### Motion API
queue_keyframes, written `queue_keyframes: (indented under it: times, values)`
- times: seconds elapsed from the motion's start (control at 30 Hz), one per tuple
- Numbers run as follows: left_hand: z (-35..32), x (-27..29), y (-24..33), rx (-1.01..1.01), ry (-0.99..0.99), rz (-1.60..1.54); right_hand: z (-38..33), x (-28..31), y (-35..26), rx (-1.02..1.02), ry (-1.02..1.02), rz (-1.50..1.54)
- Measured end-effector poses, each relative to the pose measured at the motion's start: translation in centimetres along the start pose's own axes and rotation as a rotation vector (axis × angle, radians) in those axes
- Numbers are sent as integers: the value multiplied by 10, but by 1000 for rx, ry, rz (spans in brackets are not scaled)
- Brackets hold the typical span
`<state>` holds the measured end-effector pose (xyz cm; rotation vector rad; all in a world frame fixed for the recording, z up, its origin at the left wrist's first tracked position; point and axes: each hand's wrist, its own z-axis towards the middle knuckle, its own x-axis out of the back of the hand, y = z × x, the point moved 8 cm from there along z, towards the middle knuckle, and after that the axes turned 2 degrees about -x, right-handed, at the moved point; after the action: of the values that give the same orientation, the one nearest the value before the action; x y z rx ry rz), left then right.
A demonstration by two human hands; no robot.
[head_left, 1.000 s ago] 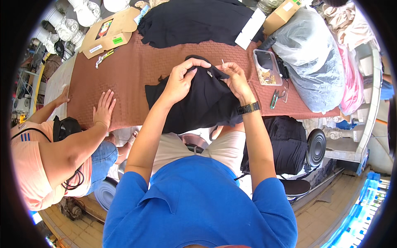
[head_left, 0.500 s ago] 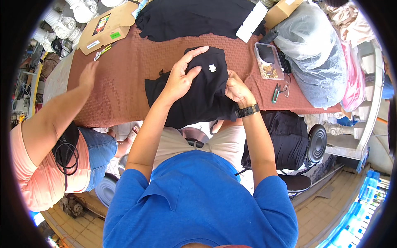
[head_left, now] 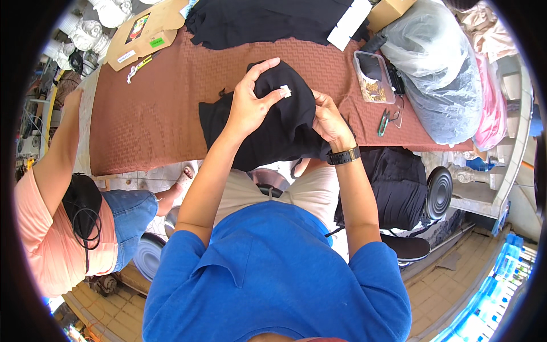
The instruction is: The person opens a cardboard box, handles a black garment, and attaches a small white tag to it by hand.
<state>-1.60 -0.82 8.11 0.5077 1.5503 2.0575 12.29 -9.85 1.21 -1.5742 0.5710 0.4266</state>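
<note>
A black cloth garment (head_left: 279, 125) is held up over the near edge of the table, its lower folds hanging toward my lap. On its upper part sits a small white label (head_left: 286, 91). My left hand (head_left: 249, 108) grips the upper left of the cloth, thumb pressed at the label and forefinger stretched along the top edge. At the right edge of the garment, my right hand (head_left: 329, 121) pinches the fabric between thumb and fingers. Part of the right fingers is hidden by the cloth.
A brown cloth covers the table (head_left: 154, 114). Black fabric (head_left: 245, 23) lies at the far side. To the right are a clear plastic box (head_left: 374, 80), green thread snips (head_left: 383, 122) and stuffed plastic bags (head_left: 436, 74). A cutter knife (head_left: 141, 67) lies near a cardboard box (head_left: 142, 40). A co-worker's arm (head_left: 62, 142) rests at left.
My left thumb has slid right onto the label, and the garment's top has become more rounded. The co-worker's arm has drawn back from near the cutter knife to the table's left edge.
</note>
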Motion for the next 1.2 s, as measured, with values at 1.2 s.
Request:
queue_keyframes:
  times: [1.2]
  values:
    - [-5,-1,-1,128,-58,-99,-8,-4,-3,27,42,-73]
